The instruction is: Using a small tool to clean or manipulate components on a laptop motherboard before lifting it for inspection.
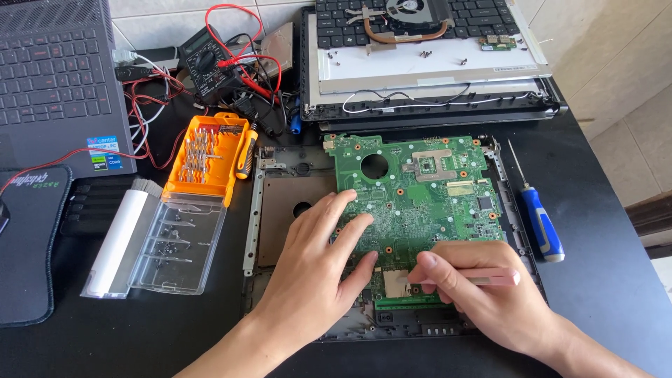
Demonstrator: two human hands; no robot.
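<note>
The left hand [318, 269] is pressing flat on the green circuit board [413, 189] — the right hand [483, 294] is gripping a pink tool [483, 278] at its lower edge.

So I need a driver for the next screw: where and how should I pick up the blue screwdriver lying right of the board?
Grip the blue screwdriver by its thick blue handle, coming from above or from the open table on its right. It lies flat, with the thin shaft pointing away, and the laptop base crowds its left side.

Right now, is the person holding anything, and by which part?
The right hand holds a thin pink tool around its middle, tip at the green circuit board. The left hand holds nothing; it rests flat on the board.
</note>
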